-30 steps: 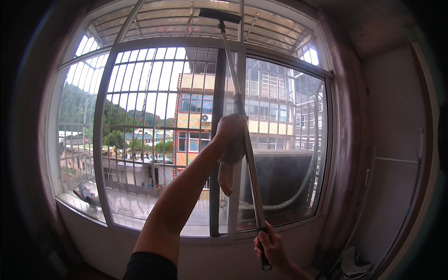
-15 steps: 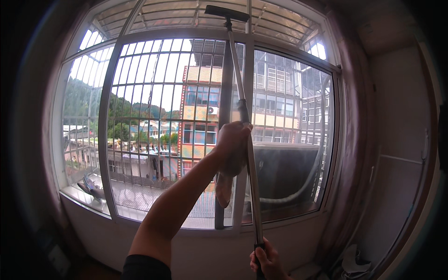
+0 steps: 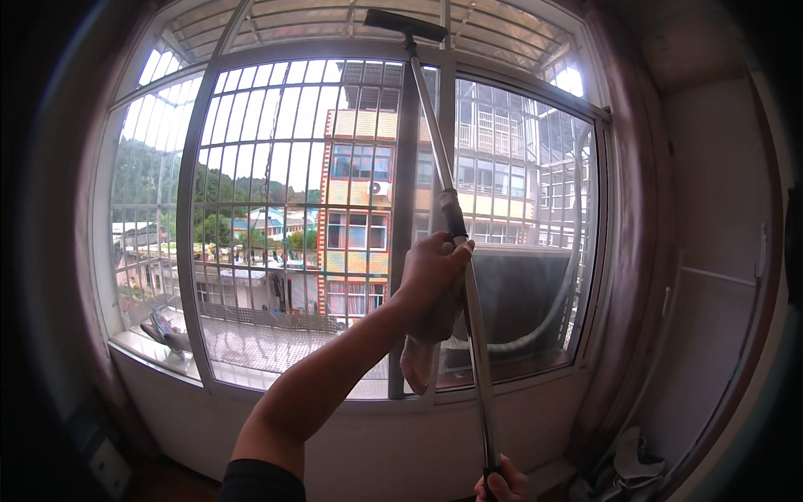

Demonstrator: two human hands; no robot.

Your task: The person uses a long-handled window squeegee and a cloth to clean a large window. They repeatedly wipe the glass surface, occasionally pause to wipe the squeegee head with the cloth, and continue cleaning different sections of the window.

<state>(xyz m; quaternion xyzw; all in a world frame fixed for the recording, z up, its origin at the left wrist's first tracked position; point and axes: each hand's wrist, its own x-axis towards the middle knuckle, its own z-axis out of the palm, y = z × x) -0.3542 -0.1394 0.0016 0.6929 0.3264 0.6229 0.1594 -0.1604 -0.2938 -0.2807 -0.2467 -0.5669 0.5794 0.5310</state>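
A long-handled window squeegee [image 3: 432, 125] slants up in front of the window, its metal pole running from the lower right to the top. The dark wide head [image 3: 406, 25] is raised against the upper panes. My left hand [image 3: 435, 266] is closed round the pole just below its black collar [image 3: 452, 211]. At the lower edge, my right hand [image 3: 506, 483] grips the black handle end, partly cut off by the picture's rim. Behind my left wrist, the window glass [image 3: 259, 335] shows a faint reflection of a hand and arm.
White window frames [image 3: 191, 251] divide the panes, with metal security bars [image 3: 268, 201] outside. A dark boxy unit [image 3: 527, 293] and a pale hose stand beyond the right pane. Curtains [image 3: 631, 276] hang at the right side. A pale crumpled item [image 3: 637, 460] lies low at the right.
Both hands have shifted down and to the right with the lower part of the pole, so it slants more. The squeegee head stays at nearly the same place in the picture.
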